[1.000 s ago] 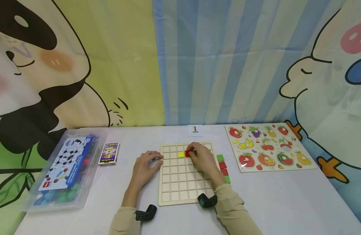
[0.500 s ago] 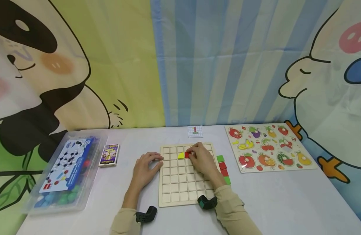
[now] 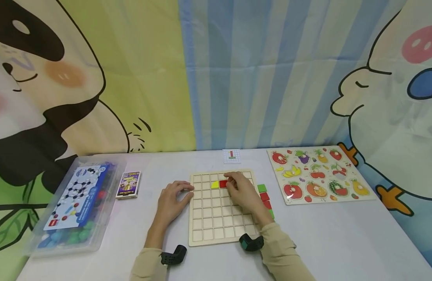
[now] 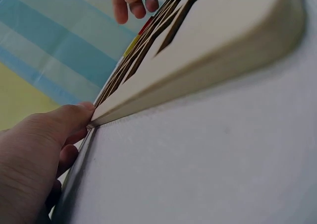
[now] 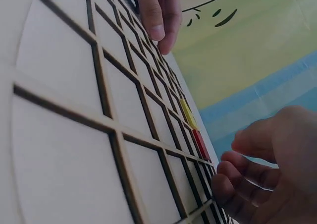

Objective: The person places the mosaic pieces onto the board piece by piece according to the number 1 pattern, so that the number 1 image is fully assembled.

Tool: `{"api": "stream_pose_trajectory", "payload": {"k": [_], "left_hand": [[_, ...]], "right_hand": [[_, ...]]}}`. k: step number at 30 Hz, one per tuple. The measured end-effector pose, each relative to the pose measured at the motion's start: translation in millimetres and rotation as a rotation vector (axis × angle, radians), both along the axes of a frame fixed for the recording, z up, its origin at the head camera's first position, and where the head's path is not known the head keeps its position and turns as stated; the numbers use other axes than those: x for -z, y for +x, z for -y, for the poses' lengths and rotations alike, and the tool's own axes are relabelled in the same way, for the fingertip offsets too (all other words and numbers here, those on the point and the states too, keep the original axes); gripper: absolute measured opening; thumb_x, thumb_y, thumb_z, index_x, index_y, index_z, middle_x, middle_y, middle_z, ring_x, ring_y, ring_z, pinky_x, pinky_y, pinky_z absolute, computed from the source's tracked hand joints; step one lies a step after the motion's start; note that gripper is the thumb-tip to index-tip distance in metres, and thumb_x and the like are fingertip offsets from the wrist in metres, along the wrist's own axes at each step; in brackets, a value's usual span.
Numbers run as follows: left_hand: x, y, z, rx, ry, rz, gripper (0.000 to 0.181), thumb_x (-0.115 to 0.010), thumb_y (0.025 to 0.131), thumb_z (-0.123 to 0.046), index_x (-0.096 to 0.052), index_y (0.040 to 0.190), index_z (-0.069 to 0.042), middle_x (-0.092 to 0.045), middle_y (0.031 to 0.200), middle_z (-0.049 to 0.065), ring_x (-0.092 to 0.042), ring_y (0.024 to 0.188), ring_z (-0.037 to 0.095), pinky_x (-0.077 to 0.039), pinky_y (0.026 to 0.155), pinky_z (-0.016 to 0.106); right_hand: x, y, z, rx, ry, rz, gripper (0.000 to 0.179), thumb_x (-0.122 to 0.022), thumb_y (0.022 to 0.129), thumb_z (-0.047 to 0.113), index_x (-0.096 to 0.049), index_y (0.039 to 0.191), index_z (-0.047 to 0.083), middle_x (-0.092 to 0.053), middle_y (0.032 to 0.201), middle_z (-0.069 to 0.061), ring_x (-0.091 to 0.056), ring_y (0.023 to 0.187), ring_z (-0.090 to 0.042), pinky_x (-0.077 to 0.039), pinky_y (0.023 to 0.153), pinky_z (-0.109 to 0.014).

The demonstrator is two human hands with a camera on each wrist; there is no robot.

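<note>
1. the red tile (image 3: 223,184) lies on my wooden grid board (image 3: 207,223), in the second row from its far edge, side by side with the yellow tile (image 3: 215,184), which is nearer the board's left edge.
2. my right hand (image 3: 245,191) is just beside the red tile, thumb and fingers loosely bent with a gap between them; i see nothing pinched there. whether a fingertip brushes the board, i cannot tell.
3. my left hand (image 3: 172,201) is relaxed and partly spread, its thumb against the board's left edge near the far left corner, i judge to keep the board from sliding.
4. four loose tiles (image 3: 265,197), two green and two red, lie in a line beside the board's right edge, probably there to suit my right hand; my forearm partly hides the nearest.
5. by the table's far edge, beyond the board, lies a small pattern card (image 3: 231,156), face up, likely so i can look at it over my hands.
6. a fruit puzzle board (image 3: 326,182) lies toward the table's far right corner.
7. toward the table's (image 3: 325,242) left edge are a card box (image 3: 128,185) and, farther out, a clear plastic case (image 3: 96,234).
</note>
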State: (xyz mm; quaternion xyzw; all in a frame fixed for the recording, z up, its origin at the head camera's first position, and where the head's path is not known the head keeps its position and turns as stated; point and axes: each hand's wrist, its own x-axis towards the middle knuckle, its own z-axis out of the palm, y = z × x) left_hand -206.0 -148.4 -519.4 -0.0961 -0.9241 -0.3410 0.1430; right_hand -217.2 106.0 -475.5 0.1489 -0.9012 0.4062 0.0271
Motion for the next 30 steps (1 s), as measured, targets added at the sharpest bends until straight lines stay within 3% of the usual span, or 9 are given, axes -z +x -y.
{"api": "stream_pose_trajectory", "payload": {"k": [6,14,30], "left_hand": [[-0.8,-0.4,0.5,-0.005,0.001,0.005,0.014,-0.072,0.083,-0.029,-0.072,0.096,-0.024,-0.066,0.111,-0.004,-0.057,0.104,0.02,-0.038,0.084,0.037],[0.3,-1.2,0.5,0.003,-0.001,-0.004,0.014,-0.072,0.083,-0.03,-0.072,0.096,-0.024,-0.066,0.111,-0.003,-0.057,0.103,0.02,-0.038,0.084,0.038],[0.8,-1.5,1.2,0.004,0.011,0.002,0.014,-0.073,0.083,-0.03,-0.072,0.096,-0.024,-0.066,0.111,-0.004,-0.058,0.102,0.019,-0.038,0.085,0.038]], "right_hand": [[-13.4,9.5,-16.5,-0.003,0.003,0.043,0.03,-0.052,0.096,0.014,-0.059,0.124,0.006,-0.058,0.078,-0.002,-0.045,0.06,-0.012,-0.036,0.054,-0.022],[-17.9,30.2,-48.8,0.008,0.075,0.078,0.024,-0.053,0.096,0.016,-0.062,0.117,0.008,-0.062,0.082,-0.003,-0.05,0.066,-0.012,-0.041,0.057,-0.023],[-2.8,54.2,-96.5,0.161,0.241,0.15,0.025,-0.062,0.09,0.017,-0.057,0.113,0.01,-0.051,0.071,0.001,-0.045,0.061,-0.011,-0.037,0.052,-0.022]]}}
